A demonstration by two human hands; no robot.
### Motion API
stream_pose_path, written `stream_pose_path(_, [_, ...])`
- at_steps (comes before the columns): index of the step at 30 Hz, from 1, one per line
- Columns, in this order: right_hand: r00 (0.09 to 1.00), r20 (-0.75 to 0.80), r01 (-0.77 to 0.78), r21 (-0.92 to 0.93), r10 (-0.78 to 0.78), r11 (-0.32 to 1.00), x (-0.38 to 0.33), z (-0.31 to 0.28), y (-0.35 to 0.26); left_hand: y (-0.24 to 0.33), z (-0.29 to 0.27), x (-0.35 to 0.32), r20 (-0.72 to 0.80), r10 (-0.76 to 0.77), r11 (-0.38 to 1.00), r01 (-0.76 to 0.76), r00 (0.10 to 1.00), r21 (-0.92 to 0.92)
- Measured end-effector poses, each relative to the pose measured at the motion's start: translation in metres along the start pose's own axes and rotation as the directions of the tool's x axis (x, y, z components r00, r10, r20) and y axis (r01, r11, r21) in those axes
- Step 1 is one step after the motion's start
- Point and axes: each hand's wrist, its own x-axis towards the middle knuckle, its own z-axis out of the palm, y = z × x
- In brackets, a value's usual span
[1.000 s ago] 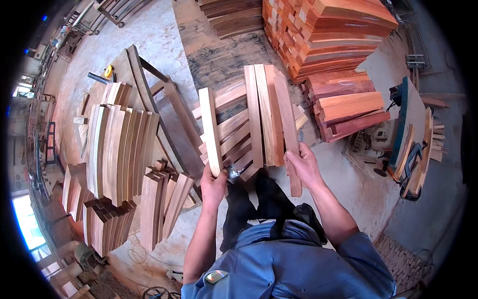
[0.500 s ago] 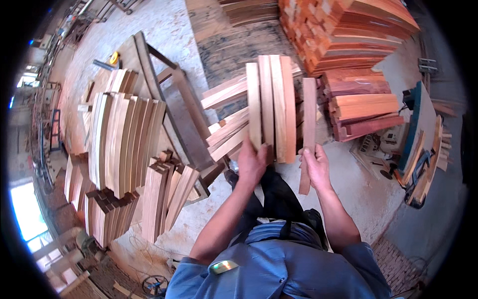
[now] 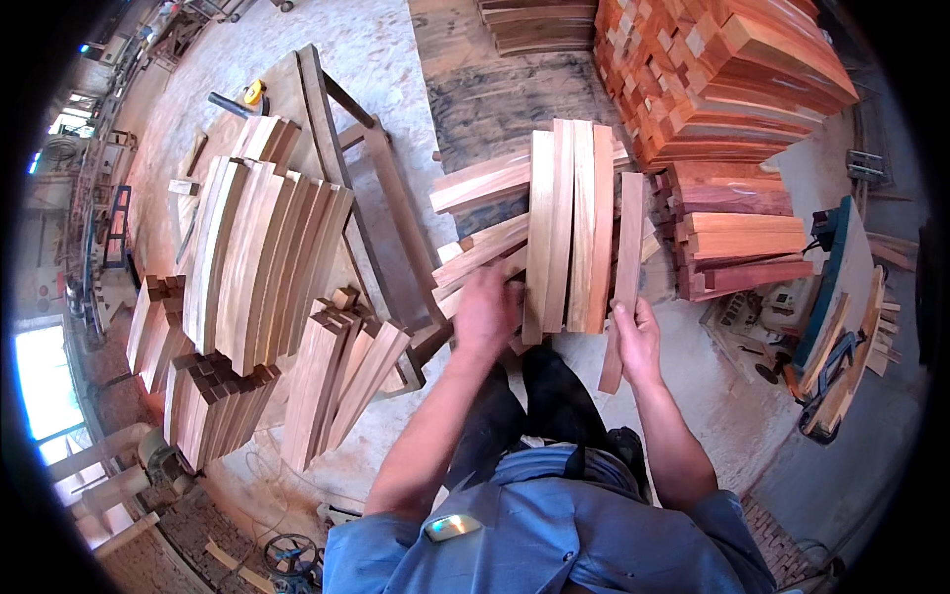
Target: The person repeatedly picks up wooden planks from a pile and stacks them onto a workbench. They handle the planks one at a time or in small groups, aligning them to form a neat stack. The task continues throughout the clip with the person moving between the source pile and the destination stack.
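Note:
In my right hand (image 3: 638, 342) is a narrow reddish-brown wooden strip (image 3: 627, 243), upright, with the thumb pressed along its face. Just left of it stands a row of several pale, slightly curved wooden strips (image 3: 562, 218), side by side. My left hand (image 3: 487, 312) is at the lower left of that row, over the near ends of crosswise strips (image 3: 483, 252). Its thumb is apart from the fingers, whose tips are partly hidden. More crosswise strips (image 3: 485, 183) lie farther back, behind the row.
On the left, a wooden bench (image 3: 322, 129) carries stacked curved pieces (image 3: 262, 257); shorter bundles (image 3: 322, 381) stand nearer me. A tall reddish timber stack (image 3: 712, 89) rises at the back right, above a lower pile (image 3: 742, 233). A clamp (image 3: 831, 361) lies at far right.
My left hand has come off the pale row and moved left to the crosswise strips. My right hand still holds the reddish-brown strip. The whole view has shifted slightly.

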Motion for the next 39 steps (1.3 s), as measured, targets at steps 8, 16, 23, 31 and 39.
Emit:
stream_pose_path(8, [0.999, -0.027, -0.018, -0.044, 0.017, 0.999, -0.003, -0.006, 0.007, -0.048, -0.058, 0.050, -0.155, -0.114, 0.976, 0.140, 0.981, 0.165])
stream_pose_path(16, [0.998, -0.035, -0.051, 0.051, 0.053, 0.997, -0.008, -0.006, 0.013, -0.070, -0.072, 0.140, -0.108, 0.016, 0.992, -0.002, 0.994, 0.130])
stream_pose_path(23, [0.998, -0.036, -0.038, 0.096, 0.042, 0.995, 0.002, 0.009, -0.003, -0.008, -0.036, 0.148, 0.154, 0.195, 0.907, -0.238, 0.969, 0.347])
stream_pose_path(31, [0.999, 0.035, 0.019, 0.052, -0.021, 0.998, 0.037, 0.016, -0.024, 0.042, 0.010, 0.082, 0.224, -0.118, 0.978, 0.152, 0.967, -0.140])
stream_pose_path(39, [0.999, 0.042, -0.006, 0.086, 0.003, 0.996, 0.053, 0.009, -0.019, 0.052, 0.026, 0.077, 0.182, -0.149, 0.986, 0.159, 0.972, -0.042])
